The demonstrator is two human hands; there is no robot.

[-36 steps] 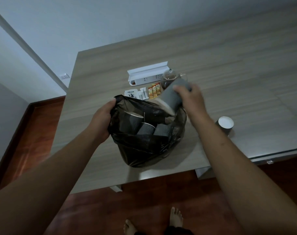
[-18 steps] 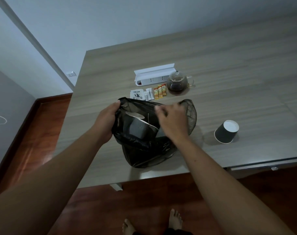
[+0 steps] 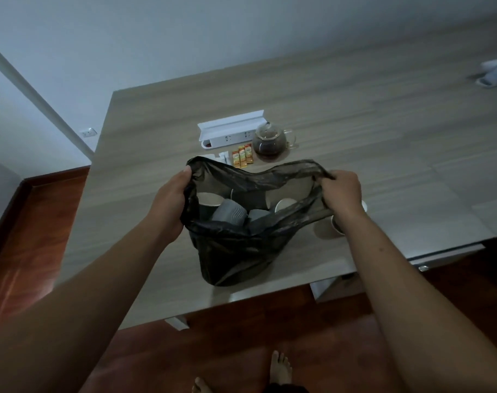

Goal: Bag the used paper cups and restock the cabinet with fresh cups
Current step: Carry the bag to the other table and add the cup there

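The left hand (image 3: 168, 205) and the right hand (image 3: 341, 194) each pinch the rim of the black bag (image 3: 236, 251), stretching its mouth wide between them; used paper cups (image 3: 230, 214) lie inside, below both grips. One more cup (image 3: 336, 224) sits on the table (image 3: 383, 137) under the right wrist, partly hidden; beyond the bag stand a glass teapot (image 3: 270, 141), orange sachets (image 3: 243, 156) and a white power strip (image 3: 230, 131).

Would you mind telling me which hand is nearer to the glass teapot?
Right. The right hand grips the bag's rim below and right of the teapot; the left hand holds the opposite rim, farther away.
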